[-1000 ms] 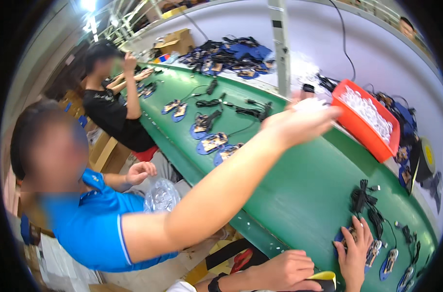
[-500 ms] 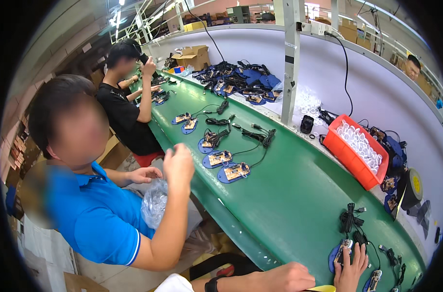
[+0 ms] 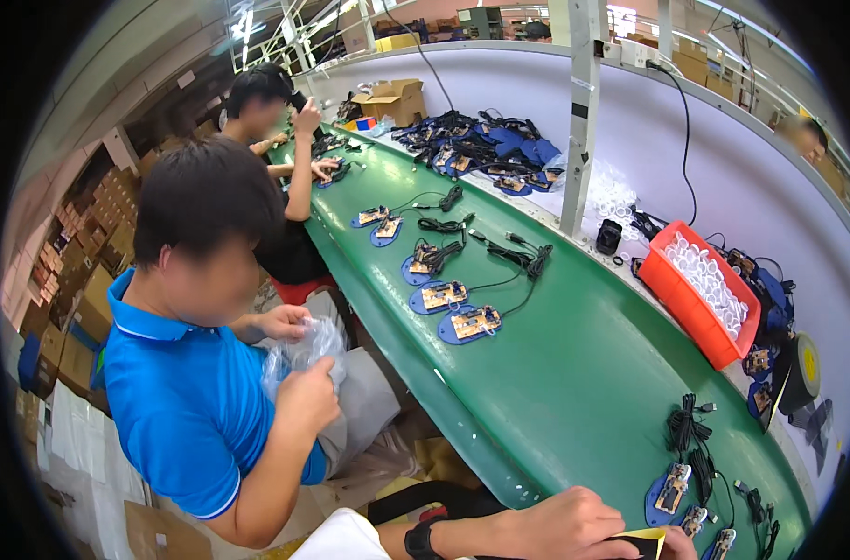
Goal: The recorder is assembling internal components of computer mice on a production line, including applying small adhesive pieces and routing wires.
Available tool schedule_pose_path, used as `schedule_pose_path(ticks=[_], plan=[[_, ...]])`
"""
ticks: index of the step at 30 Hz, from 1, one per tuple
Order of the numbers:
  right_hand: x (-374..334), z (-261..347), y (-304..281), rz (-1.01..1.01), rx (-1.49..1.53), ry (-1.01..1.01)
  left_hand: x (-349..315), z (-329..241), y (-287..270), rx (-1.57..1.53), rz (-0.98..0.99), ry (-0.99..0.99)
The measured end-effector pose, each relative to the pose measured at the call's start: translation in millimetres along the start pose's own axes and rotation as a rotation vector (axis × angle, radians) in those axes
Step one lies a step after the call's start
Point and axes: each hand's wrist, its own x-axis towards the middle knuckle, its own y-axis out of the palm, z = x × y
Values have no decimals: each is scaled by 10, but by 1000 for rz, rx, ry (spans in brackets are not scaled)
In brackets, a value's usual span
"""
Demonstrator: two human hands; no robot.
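Observation:
At the lower edge, my left hand (image 3: 574, 525) is closed with a black strip (image 3: 645, 540) with a yellow edge at its fingertips. A dark watch (image 3: 421, 541) is on that wrist. Just beside the strip's right end shows a small part of my right hand (image 3: 679, 545); the frame cuts off the rest, so its grip is hidden. Closest to it are several circuit boards on blue oval bases, one (image 3: 669, 492) lying whole in view with a bundled black cable (image 3: 688, 425) above it.
Along the green belt (image 3: 556, 401) lie more blue-based boards (image 3: 472, 323) with cables. A red bin (image 3: 696, 299) of white rings stands on the right ledge, near a black tape roll (image 3: 800, 373). Left, a co-worker in blue (image 3: 178, 420) handles a clear plastic bag (image 3: 304, 353); another person sits beyond.
My right hand has left the blue-based board and moved down beside my left hand. The black strip with yellow edge now shows more. The co-worker's raised hand has lowered to the bag.

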Motion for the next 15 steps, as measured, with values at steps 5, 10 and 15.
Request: schedule_pose_path(ticks=[5, 10, 15], plan=[[64, 97, 86, -163, -232, -44, 39, -84, -121, -182, 71, -201], [144, 388, 61, -150, -281, -180, -238, -71, -480, -414, 185, -394], [334, 713, 13, -98, -273, -208, -971, 124, -684, -441, 281, -354]])
